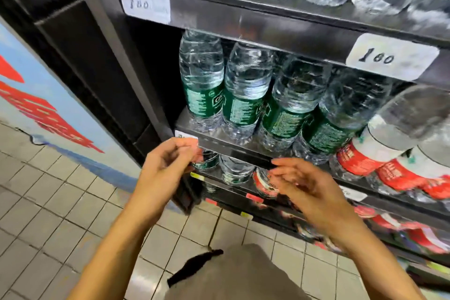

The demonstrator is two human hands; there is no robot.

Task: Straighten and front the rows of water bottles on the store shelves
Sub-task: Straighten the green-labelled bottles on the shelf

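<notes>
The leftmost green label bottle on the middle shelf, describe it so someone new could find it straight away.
Find the dark metal shelf under the two handwritten price tags. Its front row runs four green-label bottles, then red-label bottles. The leftmost green-label bottle stands at the row's left end beside the upright post, with a neighbour on its right only.

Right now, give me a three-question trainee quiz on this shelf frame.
1. True or false: the left hand grips a bottle.
2. Which label colour do the bottles at the left end of the middle shelf carry? A red, B green, C blue
3. Fill in: both price tags on the upper shelf edge read ____.

Key:
1. False. Both the left hand and the right hand hover empty in front of the shelves.
2. B. The green-label bottles stand left; the red-label bottles stand right.
3. 180, on the left tag and the right tag.
</notes>
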